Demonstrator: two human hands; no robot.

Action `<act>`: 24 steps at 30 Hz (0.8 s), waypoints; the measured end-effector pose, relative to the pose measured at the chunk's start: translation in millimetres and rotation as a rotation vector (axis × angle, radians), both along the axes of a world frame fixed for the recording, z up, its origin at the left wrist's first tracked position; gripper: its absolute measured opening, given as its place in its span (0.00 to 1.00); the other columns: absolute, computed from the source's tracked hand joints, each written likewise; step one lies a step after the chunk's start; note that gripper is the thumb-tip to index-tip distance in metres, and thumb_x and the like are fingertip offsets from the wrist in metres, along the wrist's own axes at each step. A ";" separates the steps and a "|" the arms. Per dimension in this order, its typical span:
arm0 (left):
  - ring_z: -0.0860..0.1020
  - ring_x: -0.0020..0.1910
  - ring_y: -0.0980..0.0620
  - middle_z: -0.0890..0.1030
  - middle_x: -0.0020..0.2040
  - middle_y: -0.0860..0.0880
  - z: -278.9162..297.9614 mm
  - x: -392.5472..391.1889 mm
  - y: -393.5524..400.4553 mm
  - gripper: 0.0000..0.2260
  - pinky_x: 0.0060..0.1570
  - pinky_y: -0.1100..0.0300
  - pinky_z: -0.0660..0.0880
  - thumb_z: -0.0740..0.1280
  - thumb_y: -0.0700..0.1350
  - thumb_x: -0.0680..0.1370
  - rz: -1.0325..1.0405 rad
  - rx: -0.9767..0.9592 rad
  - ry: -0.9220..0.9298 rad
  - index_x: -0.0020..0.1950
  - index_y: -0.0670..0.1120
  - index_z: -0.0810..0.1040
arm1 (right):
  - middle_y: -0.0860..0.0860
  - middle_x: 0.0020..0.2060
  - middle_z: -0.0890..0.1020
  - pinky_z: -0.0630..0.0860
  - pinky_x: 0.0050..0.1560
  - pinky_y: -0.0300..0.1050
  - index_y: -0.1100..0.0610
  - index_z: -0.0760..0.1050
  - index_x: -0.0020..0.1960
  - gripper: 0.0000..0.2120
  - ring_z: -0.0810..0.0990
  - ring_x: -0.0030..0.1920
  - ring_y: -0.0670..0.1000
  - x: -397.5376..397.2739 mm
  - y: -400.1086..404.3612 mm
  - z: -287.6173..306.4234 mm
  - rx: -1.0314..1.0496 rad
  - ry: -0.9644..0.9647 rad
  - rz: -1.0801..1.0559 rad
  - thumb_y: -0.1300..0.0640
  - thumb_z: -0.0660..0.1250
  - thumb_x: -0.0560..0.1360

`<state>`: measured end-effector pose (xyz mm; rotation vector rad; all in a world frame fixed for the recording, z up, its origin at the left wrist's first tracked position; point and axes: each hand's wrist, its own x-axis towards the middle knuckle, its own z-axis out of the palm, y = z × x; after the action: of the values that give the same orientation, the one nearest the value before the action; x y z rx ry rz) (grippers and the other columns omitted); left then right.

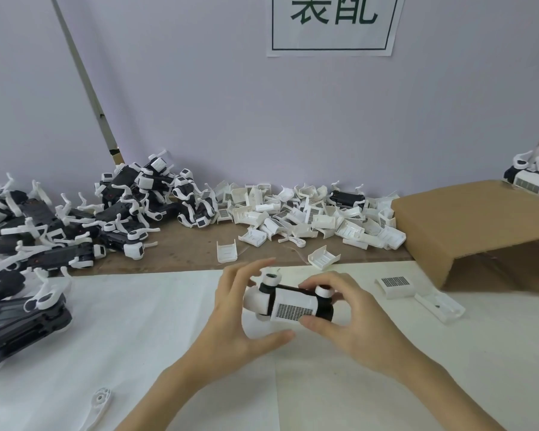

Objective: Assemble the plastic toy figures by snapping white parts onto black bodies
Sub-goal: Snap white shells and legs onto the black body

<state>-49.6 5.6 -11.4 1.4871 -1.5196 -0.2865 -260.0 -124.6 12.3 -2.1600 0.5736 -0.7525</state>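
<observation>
Toy figure (288, 304) lies lengthwise left-to-right, left hand (240, 312) and right hand (349, 318) fingers grasping its ends.

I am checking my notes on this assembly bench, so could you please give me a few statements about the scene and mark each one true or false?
1. Both hands hold one toy figure above the white sheet. True: the left hand and the right hand grip its two ends.
2. The held figure already carries a white cover with a grid pattern. True.
3. The pile of loose white covers lies on the left of the bench. False: it lies at the middle back; the pile of black bodies is on the left.
4. The cardboard box stands on the left. False: it is on the right.
5. The wall sign is red. False: it is white paper with dark green characters and border.
</observation>
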 end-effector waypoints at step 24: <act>0.82 0.61 0.49 0.85 0.57 0.55 -2.1 -22.5 -3.1 0.11 0.56 0.67 0.74 0.73 0.48 0.80 0.041 -0.140 0.136 0.61 0.59 0.83 | 0.42 0.47 0.80 0.71 0.54 0.45 0.51 0.82 0.59 0.13 0.76 0.50 0.45 9.9 15.4 -5.3 -0.508 0.052 -0.067 0.46 0.67 0.80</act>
<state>-72.2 2.5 -13.6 1.3592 -1.3721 -0.2469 -250.1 -109.2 7.0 -2.6408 0.5224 -0.9604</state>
